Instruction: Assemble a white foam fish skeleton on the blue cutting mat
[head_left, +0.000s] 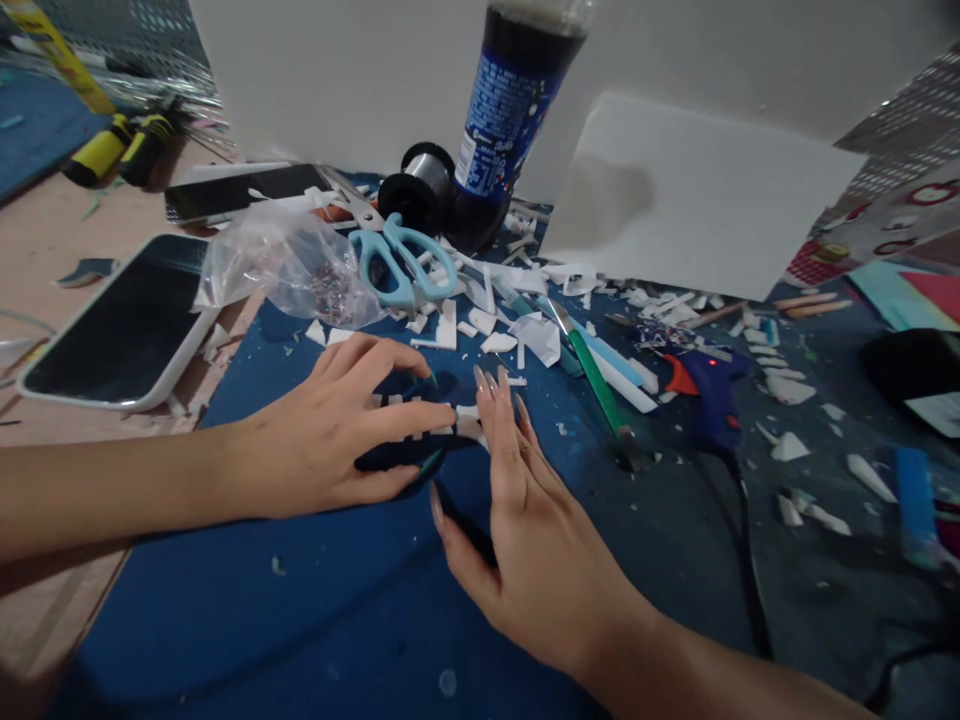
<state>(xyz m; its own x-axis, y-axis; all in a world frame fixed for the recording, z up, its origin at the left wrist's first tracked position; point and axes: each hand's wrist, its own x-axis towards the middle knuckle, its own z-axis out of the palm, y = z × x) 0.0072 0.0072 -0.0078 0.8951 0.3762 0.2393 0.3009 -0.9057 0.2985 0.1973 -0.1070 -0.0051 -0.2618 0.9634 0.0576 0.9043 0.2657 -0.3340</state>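
1. A broad white upright panel [337,80] stands behind the dark blue work mat [337,610].
2. From here, the left hand [330,430] has its fingers spread, the index stretched along the work; the right hand [540,520] keeps its fingers together, thumb apart.
3. A blue glue gun with an orange nozzle [712,400] shows a red light, apart from both hands.
4. Plenty of cutting looks done, judging by the jagged white scraps [536,335]; how much remains, I can't tell.
5. The small white strip with short crosspieces [470,426] lies beneath the left index, its end by the right fingertips; whether those touch it is unclear.
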